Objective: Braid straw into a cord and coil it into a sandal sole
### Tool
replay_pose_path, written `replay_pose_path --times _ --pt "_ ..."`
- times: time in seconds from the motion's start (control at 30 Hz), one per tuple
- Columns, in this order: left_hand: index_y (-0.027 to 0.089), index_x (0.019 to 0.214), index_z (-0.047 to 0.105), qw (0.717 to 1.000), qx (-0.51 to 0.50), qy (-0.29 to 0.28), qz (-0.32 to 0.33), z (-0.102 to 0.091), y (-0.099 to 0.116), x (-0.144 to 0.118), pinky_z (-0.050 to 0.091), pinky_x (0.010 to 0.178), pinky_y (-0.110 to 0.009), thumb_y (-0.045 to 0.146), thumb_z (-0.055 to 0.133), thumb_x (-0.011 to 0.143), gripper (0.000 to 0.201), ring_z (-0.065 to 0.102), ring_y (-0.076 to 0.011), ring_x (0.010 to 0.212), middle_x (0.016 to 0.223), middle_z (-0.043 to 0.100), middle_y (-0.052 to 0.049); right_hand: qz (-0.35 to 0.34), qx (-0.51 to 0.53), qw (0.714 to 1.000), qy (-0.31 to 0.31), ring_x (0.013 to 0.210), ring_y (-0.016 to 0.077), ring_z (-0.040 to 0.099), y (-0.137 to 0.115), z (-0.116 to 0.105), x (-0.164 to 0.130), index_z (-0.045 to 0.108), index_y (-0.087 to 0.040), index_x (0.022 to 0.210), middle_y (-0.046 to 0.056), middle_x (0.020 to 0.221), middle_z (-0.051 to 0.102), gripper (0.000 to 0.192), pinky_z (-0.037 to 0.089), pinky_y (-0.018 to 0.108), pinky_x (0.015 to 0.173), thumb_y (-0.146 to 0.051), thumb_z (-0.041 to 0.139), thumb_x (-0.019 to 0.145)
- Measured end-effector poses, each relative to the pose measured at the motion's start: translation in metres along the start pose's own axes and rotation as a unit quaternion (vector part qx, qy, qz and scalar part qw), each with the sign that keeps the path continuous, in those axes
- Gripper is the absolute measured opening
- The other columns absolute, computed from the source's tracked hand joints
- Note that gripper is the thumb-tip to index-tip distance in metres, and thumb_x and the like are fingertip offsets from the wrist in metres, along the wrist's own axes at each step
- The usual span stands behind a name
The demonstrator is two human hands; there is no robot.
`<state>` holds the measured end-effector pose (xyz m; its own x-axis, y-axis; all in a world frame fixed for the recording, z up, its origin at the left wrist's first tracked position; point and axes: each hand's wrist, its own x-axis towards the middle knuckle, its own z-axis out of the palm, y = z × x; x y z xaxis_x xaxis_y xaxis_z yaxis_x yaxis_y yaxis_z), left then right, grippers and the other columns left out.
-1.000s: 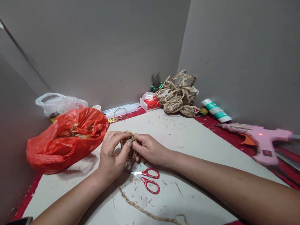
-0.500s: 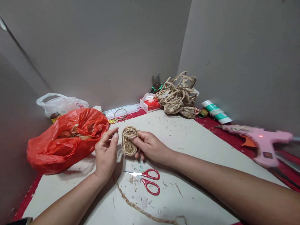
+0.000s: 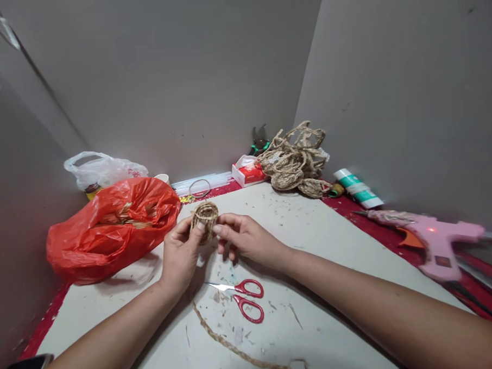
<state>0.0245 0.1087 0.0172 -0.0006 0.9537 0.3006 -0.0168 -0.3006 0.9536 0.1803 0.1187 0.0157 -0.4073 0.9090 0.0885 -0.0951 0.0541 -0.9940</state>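
A small piece of coiled braided straw cord (image 3: 205,211), shaped like a tiny slipper with a raised loop, is held up above the board. My left hand (image 3: 181,252) pinches its left side, thumb across the front. At its right edge is my right hand (image 3: 248,237), thumb and forefinger closed on the rim and the other fingers curled below. Under the hands lie scissors (image 3: 249,288) with red handles, blades pointing left. A length of braided cord (image 3: 232,347) runs along the board from near my left wrist toward the front.
Left, a red plastic bag (image 3: 110,239) holds straw strands. At the back lie clear glue sticks (image 3: 217,179), a red box (image 3: 249,174), green-handled pliers (image 3: 260,143) and a heap of braided cord (image 3: 296,160). On the right rest a green-white roll (image 3: 357,188) and a pink glue gun (image 3: 439,238), its light glowing.
My left hand has moved right and now grips the straw piece, where it was apart before. The piece has tilted and shifted slightly left; my right hand's hold has moved to its edge.
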Motion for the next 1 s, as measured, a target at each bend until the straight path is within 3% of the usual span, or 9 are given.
replay_pose_path --times 0.13,0.23,0.4,0.53,0.63,0.7,0.77,0.9,1.0 --pt "0.018 0.101 0.070 0.992 0.093 0.036 0.079 -0.011 -0.006 0.009 0.048 0.086 -0.031 0.030 0.061 0.083 0.023 0.063 -0.0181 0.092 0.099 0.071 -0.006 -0.035 0.015 0.990 0.136 0.048 0.0071 0.051 -0.003 0.000 -0.001 0.055 -0.017 0.081 0.000 0.069 0.062 0.029 0.042 0.018 0.039 -0.045 0.063 0.079" --pt "0.020 0.104 0.069 0.951 0.229 0.041 0.206 -0.018 -0.013 0.013 0.046 0.095 -0.036 0.021 0.056 0.084 0.023 0.063 -0.0198 0.102 0.108 0.070 -0.007 -0.069 0.019 0.978 0.194 0.046 0.0070 0.049 -0.009 0.003 -0.005 0.052 -0.018 0.074 -0.002 0.062 0.060 0.029 0.042 0.019 0.042 -0.045 0.064 0.078" --pt "0.019 0.109 0.066 0.869 0.370 -0.010 0.330 -0.022 -0.019 0.013 0.047 0.096 -0.038 0.013 0.054 0.082 0.031 0.061 -0.0221 0.110 0.113 0.068 -0.012 -0.083 -0.019 0.982 0.168 0.041 0.0056 0.041 -0.012 0.011 -0.011 0.057 -0.018 0.074 -0.006 0.053 0.050 0.029 0.035 0.019 0.040 -0.044 0.069 0.074" --pt "0.018 0.110 0.064 0.833 0.424 -0.046 0.352 -0.022 -0.016 0.009 0.048 0.095 -0.038 0.013 0.054 0.080 0.032 0.060 -0.0244 0.112 0.119 0.064 -0.015 0.005 0.016 0.990 0.140 0.035 0.0046 0.035 -0.007 0.008 -0.008 0.058 -0.017 0.067 -0.006 0.047 0.048 0.035 0.027 0.019 0.033 -0.049 0.067 0.075" --pt "0.018 0.111 0.063 0.827 0.433 -0.070 0.352 -0.021 -0.012 0.006 0.047 0.096 -0.041 0.013 0.055 0.080 0.033 0.059 -0.0254 0.113 0.125 0.060 -0.016 0.074 0.100 0.987 0.106 0.032 0.0038 0.033 -0.005 0.003 -0.004 0.054 -0.017 0.060 -0.006 0.044 0.047 0.038 0.024 0.018 0.032 -0.050 0.065 0.075" --pt "0.018 0.113 0.062 0.846 0.406 -0.098 0.333 -0.019 -0.009 0.003 0.045 0.099 -0.042 0.014 0.056 0.079 0.035 0.056 -0.0257 0.116 0.125 0.059 -0.017 0.086 0.134 0.983 0.096 0.031 0.0031 0.031 -0.005 0.000 -0.002 0.052 -0.017 0.056 -0.007 0.041 0.044 0.038 0.022 0.017 0.031 -0.046 0.067 0.074" --pt "0.018 0.118 0.059 0.884 0.352 -0.125 0.281 -0.016 -0.006 0.002 0.042 0.101 -0.044 0.016 0.060 0.078 0.041 0.053 -0.0259 0.120 0.127 0.058 -0.016 0.079 0.136 0.983 0.100 0.030 0.0026 0.031 -0.005 -0.004 0.000 0.050 -0.017 0.052 -0.007 0.039 0.043 0.038 0.022 0.017 0.032 -0.042 0.067 0.074" --pt "0.021 0.134 0.045 0.979 0.155 -0.124 0.047 -0.009 -0.003 0.003 0.050 0.088 -0.038 0.026 0.067 0.076 0.062 0.060 -0.0230 0.108 0.133 0.052 -0.015 0.060 0.096 0.985 0.128 0.030 0.0019 0.034 -0.003 -0.010 0.003 0.049 -0.016 0.052 -0.006 0.042 0.048 0.035 0.023 0.015 0.031 -0.038 0.067 0.074" --pt "0.018 0.130 0.047 0.984 0.007 -0.134 -0.117 -0.007 -0.002 0.006 0.051 0.072 -0.027 0.026 0.075 0.070 0.067 0.064 -0.0163 0.086 0.113 0.062 -0.011 0.056 0.069 0.989 0.117 0.030 0.0017 0.035 0.001 -0.011 0.004 0.050 -0.016 0.052 -0.005 0.041 0.049 0.035 0.023 0.014 0.030 -0.037 0.070 0.072"
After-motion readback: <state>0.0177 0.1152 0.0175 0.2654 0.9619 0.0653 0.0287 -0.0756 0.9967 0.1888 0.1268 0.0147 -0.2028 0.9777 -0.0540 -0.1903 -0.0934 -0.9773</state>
